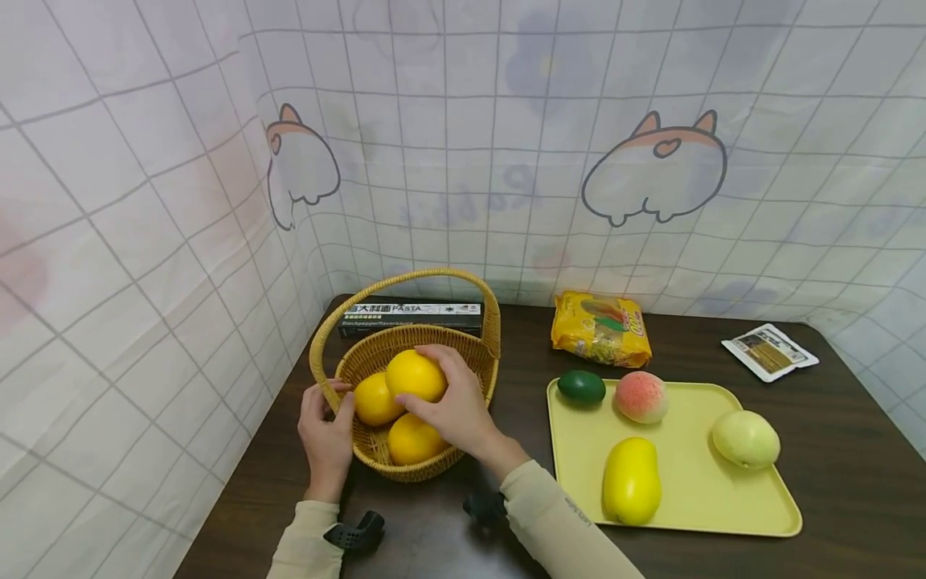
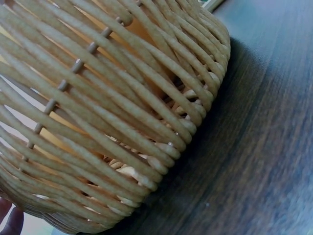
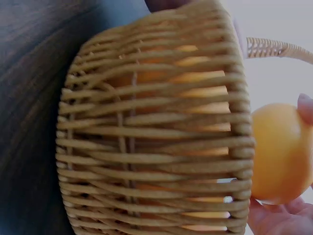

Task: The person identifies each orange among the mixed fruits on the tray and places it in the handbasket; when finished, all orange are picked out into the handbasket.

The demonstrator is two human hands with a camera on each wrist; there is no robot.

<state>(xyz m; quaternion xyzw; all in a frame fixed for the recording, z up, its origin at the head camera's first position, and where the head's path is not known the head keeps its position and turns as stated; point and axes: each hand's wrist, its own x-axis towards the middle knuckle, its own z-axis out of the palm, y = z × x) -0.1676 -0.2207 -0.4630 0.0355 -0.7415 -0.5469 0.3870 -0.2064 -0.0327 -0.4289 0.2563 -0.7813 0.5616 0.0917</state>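
My right hand grips a round yellow-orange orange over the woven wicker basket. In the right wrist view this orange shows just beyond the basket's rim. Two more oranges, one at the left and one at the front, lie inside the basket. At the basket's left side, my left hand holds the foot of its arched handle between thumb and fingers. Basket wall fills most of the left wrist view, where only fingertips appear.
Right of the basket, a yellow tray bears a green fruit, a peach, a yellow papaya-like fruit and a pale green fruit. Behind are a pasta box, a yellow food packet and a white packet.
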